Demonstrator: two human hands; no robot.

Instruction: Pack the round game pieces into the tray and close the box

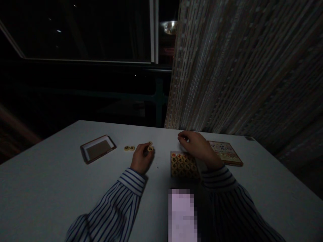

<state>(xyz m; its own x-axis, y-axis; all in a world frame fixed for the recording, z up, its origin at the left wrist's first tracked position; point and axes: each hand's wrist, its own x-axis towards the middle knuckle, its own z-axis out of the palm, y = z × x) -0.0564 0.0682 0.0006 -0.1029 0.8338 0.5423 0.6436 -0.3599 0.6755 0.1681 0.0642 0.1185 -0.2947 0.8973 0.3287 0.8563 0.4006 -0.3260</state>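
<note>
My left hand (141, 158) is closed, its thumb and fingers around a round pale Chinese chess piece (150, 148) with a dark character. Just behind that piece another one (150, 143) shows at the fingertips. Two more chess pieces (129, 148) lie side by side on the table, left of this hand. My right hand (199, 146) is raised over the right part of a clear box (172, 169) packed with rows of chess pieces. Its fingers are curled together at the tips, and whatever may be between them is hidden.
On the white table (50, 188), a shallow brown-edged tray (85, 157) stands at left. A printed lid (228, 153) lies right of my right hand. A phone (182, 215), its screen blurred out, is near me. A string curtain (214, 74) hangs behind the table.
</note>
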